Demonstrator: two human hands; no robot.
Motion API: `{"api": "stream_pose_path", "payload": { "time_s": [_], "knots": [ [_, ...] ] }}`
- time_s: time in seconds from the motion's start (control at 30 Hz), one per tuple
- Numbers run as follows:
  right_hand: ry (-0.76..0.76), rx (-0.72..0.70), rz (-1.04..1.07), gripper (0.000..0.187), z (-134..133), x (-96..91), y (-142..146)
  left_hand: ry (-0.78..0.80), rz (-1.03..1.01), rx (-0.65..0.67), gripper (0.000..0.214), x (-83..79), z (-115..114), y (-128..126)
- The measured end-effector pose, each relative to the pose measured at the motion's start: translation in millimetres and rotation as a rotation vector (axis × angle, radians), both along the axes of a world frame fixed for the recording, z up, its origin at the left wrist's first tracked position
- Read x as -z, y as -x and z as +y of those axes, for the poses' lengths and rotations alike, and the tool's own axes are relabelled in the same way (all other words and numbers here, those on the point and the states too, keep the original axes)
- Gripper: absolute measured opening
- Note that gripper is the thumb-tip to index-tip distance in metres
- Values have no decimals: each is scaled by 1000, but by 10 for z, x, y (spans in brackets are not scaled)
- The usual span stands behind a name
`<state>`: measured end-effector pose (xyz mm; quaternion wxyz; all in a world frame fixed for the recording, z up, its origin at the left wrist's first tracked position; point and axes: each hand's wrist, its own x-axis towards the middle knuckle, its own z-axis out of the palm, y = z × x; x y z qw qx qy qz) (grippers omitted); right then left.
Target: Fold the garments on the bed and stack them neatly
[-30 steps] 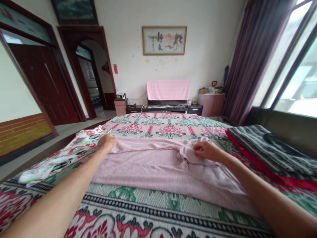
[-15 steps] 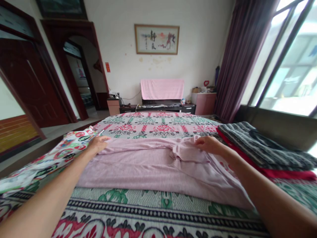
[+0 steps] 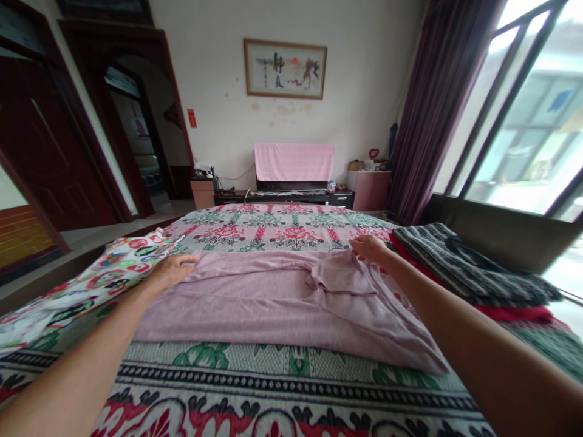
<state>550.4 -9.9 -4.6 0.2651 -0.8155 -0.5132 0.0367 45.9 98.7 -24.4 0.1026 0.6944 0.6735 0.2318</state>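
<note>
A pale pink short-sleeved shirt (image 3: 255, 315) lies folded lengthwise across a patterned bedspread (image 3: 191, 379), one small sleeve (image 3: 344, 276) turned in on top at the right. At its far left corner, my left hand (image 3: 170, 271) is closed on the cloth with fingers pointing right. My right hand (image 3: 370, 249) pinches the far right edge just beyond the sleeve, and a little fabric rises under its fingertips. Both hands keep the far edge spread between them. The fingertips of the left hand are partly hidden against the cloth.
To the left lies a white cloth with colourful prints (image 3: 109, 273). A dark striped garment (image 3: 473, 261) is stacked on a red one (image 3: 523, 314) at the right. Beyond the bed stand a low black cabinet (image 3: 291, 197) and a pink towel (image 3: 294, 162) over a screen.
The view has turned slightly, so most things sit a little further left. My right hand has lifted slightly at the shirt's far edge. Both hands keep their hold.
</note>
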Motion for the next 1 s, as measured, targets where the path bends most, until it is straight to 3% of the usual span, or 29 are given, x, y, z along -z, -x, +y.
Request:
{"api": "stream_pose_path", "payload": {
  "time_s": [0.1,0.2,0.33,0.43,0.57,0.63,0.73,0.9,1.0],
  "knots": [
    [45,0,3,25,33,-1,60,23,12,5,37,-8,20,18],
    [-8,19,84,14,45,56,81,-7,-10,-4,35,4,20,36],
    [-104,190,185,24,31,171,-1,19,-11,-3,36,20,20,38],
    [-57,253,109,24,10,210,-66,26,19,-32,38,24,29,31],
    [103,202,-71,27,-8,137,-10,22,17,-52,45,8,23,32],
    [87,181,-184,34,-6,64,109,21,-16,-42,49,-21,2,39],
    [-13,52,-297,40,38,-35,419,14,-62,-21,45,-92,-44,59],
    [-28,-387,-265,31,226,-82,1162,-29,-22,-91,26,-185,-82,109],
    [-80,-509,-253,30,355,-58,1580,54,-16,-142,21,-202,-87,150]
  ]
}}
